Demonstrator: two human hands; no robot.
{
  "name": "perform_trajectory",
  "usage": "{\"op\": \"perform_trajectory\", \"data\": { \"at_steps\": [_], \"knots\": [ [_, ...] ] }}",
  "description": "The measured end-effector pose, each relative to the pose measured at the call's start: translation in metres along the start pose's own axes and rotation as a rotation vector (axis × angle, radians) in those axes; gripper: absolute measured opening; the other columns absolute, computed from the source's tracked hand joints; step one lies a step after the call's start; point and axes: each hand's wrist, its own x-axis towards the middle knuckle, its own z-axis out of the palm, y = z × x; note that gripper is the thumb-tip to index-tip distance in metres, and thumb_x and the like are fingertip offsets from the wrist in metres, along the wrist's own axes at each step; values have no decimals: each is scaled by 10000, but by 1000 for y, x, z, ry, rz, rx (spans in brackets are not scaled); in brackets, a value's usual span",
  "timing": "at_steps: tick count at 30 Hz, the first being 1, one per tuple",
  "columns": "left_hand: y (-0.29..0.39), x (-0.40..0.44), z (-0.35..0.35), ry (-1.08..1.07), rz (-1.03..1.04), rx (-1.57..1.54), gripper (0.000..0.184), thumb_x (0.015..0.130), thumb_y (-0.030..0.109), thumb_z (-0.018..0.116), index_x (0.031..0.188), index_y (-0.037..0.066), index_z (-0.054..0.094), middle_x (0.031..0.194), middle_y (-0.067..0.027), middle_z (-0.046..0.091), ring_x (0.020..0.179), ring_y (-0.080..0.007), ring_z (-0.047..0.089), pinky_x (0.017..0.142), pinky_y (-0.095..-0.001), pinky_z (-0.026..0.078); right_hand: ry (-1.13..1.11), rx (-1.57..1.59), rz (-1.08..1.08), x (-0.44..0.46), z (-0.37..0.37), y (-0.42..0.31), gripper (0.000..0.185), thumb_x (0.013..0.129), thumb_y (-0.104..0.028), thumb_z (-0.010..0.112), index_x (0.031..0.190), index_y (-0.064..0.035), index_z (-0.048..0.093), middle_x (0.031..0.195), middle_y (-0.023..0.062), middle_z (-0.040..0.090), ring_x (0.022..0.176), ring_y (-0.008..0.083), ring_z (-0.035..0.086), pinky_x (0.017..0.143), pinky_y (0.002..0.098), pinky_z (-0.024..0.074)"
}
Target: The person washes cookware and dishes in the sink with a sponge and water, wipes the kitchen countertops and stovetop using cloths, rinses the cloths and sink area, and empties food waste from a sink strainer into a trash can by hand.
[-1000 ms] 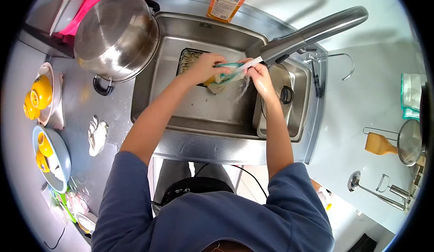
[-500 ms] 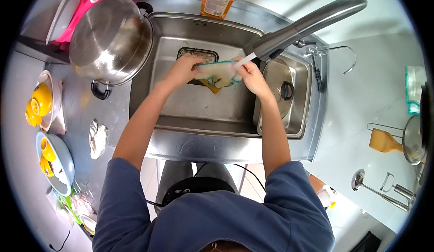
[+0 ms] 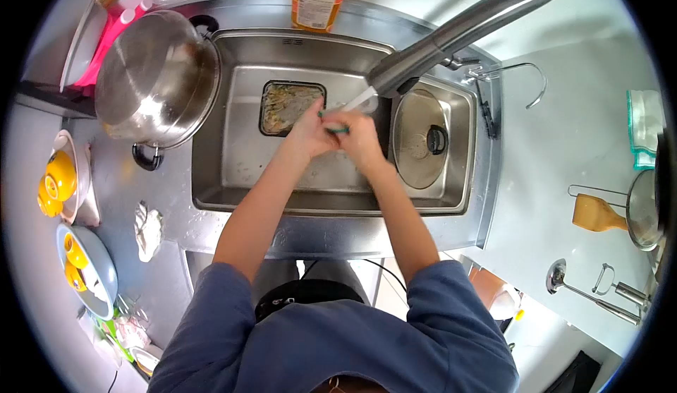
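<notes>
My left hand point(image 3: 310, 135) and my right hand point(image 3: 357, 137) are pressed together above the large sink basin point(image 3: 243, 164). Both are closed around a bunched dishcloth point(image 3: 338, 130); only bits of its teal edge show, the rest being hidden by my fingers. From the grey faucet point(image 3: 458, 37), a white stream of water runs down at my right hand. Left of my hands lies the rectangular drain strainer point(image 3: 285, 107), with food scraps in it.
An upturned steel pot point(image 3: 159, 75) rests at the left rim. An orange detergent bottle point(image 3: 315, 1) stands behind the basin. A clear lid point(image 3: 416, 153) lies in the small right basin. A crumpled white cloth point(image 3: 148, 231), bowls point(image 3: 106, 259) and a ladle point(image 3: 557, 276) are on the counters.
My hands have come together, and the cloth once stretched between them is now bunched up. The drain strainer has come into fuller view. The camera view has shifted slightly.
</notes>
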Motion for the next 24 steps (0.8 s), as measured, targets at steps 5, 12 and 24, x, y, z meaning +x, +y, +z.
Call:
{"op": "perform_trajectory", "data": {
  "at_steps": [5, 12, 24],
  "knots": [
    [8, 102, -71, -207, -22, 87, 378, 912, 278, 542, 1171, 12, 472, 1033, -166, 572, 951, -332, 585, 884, -453, 474, -13, 127, 139, -25, -22, -31, 314, 657, 140, 549, 894, -22, 677, 885, 123, 664, 839, 232, 636, 782, 302, 486],
    [-10, 62, -67, -8, -109, -234, 409, 833, 118, 661, 1184, 40, 467, 1126, -139, 503, 1091, -296, 499, 802, -398, 524, -26, 484, 517, 29, -59, 43, 365, 762, -26, 598, 1122, 6, 546, 1088, 141, 582, 921, 239, 600, 827, 319, 455],
    [-23, 66, -62, -238, -271, -843, 349, 861, 49, 607, 1170, -13, 455, 984, -90, 535, 738, -147, 514, 505, -189, 400, 739, 253, 459, 91, -210, 113, 497, 795, -49, 509, 1259, 119, 445, 1190, 200, 551, 1087, 220, 521, 949, 311, 378]
  ]
}}
